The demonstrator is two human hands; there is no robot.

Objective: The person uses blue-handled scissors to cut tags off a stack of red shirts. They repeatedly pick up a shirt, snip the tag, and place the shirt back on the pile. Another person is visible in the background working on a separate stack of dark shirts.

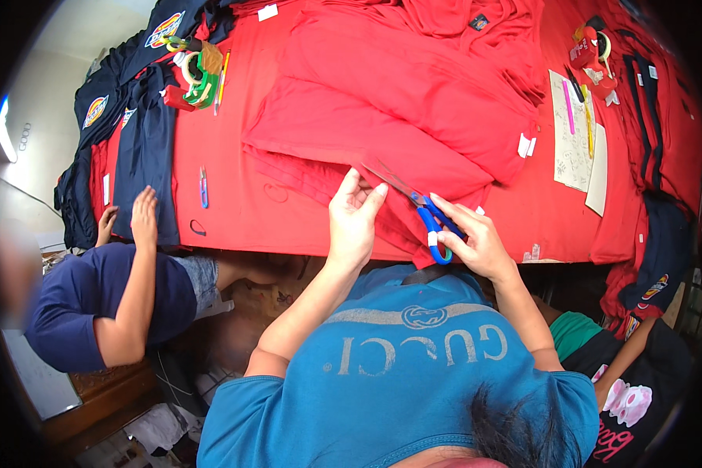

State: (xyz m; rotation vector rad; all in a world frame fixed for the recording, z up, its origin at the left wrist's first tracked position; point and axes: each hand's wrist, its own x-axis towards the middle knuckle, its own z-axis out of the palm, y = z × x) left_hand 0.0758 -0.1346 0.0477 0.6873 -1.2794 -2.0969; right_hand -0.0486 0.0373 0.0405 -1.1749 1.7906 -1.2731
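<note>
Our right fingers (459,214) gripped blue-handled scissors (419,200), their blades (395,182) best kept clear of our left fingers (375,198), whose grip beside red fabric (343,140) we couldn't tell.

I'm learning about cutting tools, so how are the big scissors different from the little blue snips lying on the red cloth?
The big scissors are longer and wider than the little snips. The scissors are in the person's right hand, while the snips lie on the red cloth. The scissors point slantwise to the left; the snips point almost straight away. Both have blue handles.
</note>
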